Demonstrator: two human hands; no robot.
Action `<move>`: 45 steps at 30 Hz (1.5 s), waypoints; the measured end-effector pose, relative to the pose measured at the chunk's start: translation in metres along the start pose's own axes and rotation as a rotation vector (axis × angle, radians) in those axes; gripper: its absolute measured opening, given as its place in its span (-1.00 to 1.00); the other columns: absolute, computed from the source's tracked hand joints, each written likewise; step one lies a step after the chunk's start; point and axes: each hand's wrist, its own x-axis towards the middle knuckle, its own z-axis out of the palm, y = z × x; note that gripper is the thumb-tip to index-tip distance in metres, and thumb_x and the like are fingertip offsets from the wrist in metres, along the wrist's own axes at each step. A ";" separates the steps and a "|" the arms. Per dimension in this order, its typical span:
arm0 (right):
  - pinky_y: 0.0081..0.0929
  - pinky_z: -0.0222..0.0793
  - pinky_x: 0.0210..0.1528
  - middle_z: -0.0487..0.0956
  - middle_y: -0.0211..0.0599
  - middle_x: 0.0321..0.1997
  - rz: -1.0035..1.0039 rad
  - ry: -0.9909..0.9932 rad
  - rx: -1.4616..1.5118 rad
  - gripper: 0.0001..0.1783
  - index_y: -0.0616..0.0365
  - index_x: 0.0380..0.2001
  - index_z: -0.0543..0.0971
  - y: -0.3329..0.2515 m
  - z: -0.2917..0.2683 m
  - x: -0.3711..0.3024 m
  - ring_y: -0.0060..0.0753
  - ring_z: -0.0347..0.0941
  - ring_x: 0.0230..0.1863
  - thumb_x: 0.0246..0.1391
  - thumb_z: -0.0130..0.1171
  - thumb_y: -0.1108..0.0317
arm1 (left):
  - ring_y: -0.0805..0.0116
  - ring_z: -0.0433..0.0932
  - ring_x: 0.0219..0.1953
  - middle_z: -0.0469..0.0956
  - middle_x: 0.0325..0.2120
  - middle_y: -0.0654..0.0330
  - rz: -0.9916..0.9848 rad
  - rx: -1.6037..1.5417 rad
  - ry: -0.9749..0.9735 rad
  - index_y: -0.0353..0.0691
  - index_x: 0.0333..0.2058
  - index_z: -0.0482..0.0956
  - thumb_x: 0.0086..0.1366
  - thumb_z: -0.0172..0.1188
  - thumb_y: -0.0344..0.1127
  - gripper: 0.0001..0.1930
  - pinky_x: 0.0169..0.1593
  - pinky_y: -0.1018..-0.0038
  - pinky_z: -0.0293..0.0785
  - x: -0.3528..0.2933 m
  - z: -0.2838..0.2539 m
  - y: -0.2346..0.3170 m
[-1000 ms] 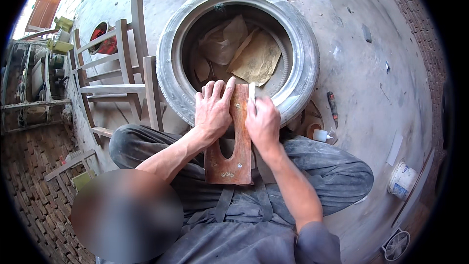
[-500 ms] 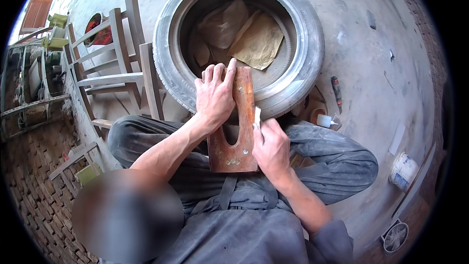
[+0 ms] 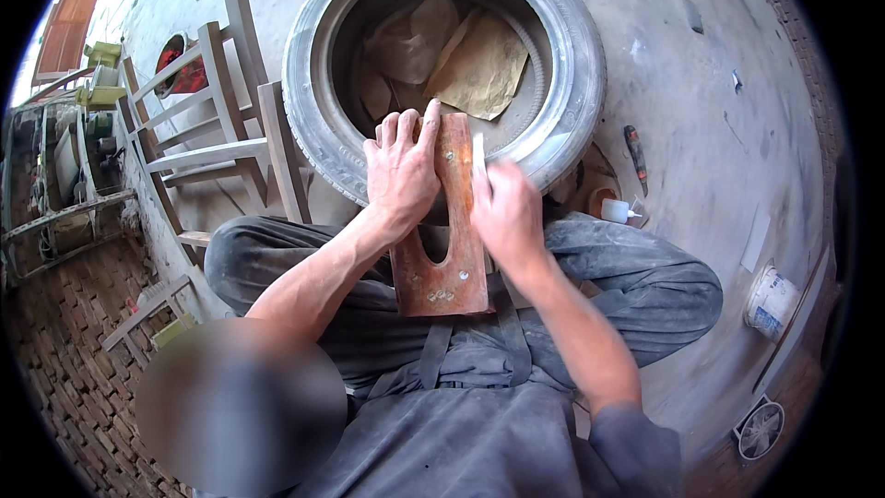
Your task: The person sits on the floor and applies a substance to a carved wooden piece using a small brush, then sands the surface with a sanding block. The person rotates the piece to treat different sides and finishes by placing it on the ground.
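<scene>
In the head view, a slotted reddish wooden board [image 3: 457, 212] is spanning lap [image 3: 373, 337] and tyre [image 3: 581, 83]. The left hand [image 3: 401, 171] is lying over it, its grip underneath hidden; the right hand [image 3: 507, 210] is pinching a pale strip [image 3: 478, 151] at the board's right edge. Even contact there should be working best; the tyre is crowding the far end, room is showing rightward.

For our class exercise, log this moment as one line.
left hand: on reddish-brown board | right hand: holds pale strip at board's edge | beyond: tire
</scene>
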 end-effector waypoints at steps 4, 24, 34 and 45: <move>0.04 0.45 -0.29 0.53 0.18 -0.38 -0.019 -0.092 0.002 -0.75 0.40 -0.48 0.53 0.006 -0.011 -0.032 0.26 0.54 -0.39 0.29 0.24 0.49 | -0.01 0.38 0.28 0.45 0.19 0.08 0.006 -0.024 -0.005 -0.04 0.50 0.35 0.15 0.26 -0.50 -0.13 0.14 -0.02 0.41 -0.006 0.001 -0.001; -0.31 0.36 0.42 0.50 0.06 0.38 0.423 -0.249 0.747 -0.18 0.38 0.47 0.30 0.041 0.000 -0.100 -0.26 0.45 0.37 0.42 0.35 0.04 | -0.02 0.38 0.27 0.46 0.18 0.06 0.052 -0.051 -0.013 -0.06 0.49 0.38 0.09 0.28 -0.52 -0.11 0.16 0.05 0.41 -0.004 -0.008 0.000; -0.53 0.55 -0.17 0.70 -0.48 -0.33 0.434 -0.468 0.556 -0.78 0.16 -0.18 0.66 0.053 -0.058 -0.081 -0.73 0.55 -0.28 0.20 0.53 0.39 | -0.02 0.39 0.28 0.47 0.17 0.07 0.057 -0.059 -0.004 -0.03 0.48 0.40 0.10 0.28 -0.52 -0.13 0.16 0.05 0.42 -0.003 -0.009 0.000; -0.33 0.52 -0.10 0.67 -0.15 -0.32 0.183 -0.337 0.283 -0.85 0.25 -0.07 0.58 0.028 -0.057 -0.056 -0.31 0.62 -0.26 0.34 0.21 0.48 | -0.02 0.39 0.27 0.48 0.15 0.05 0.065 -0.040 0.023 -0.06 0.46 0.40 0.07 0.29 -0.52 -0.12 0.14 0.05 0.42 -0.005 -0.010 0.000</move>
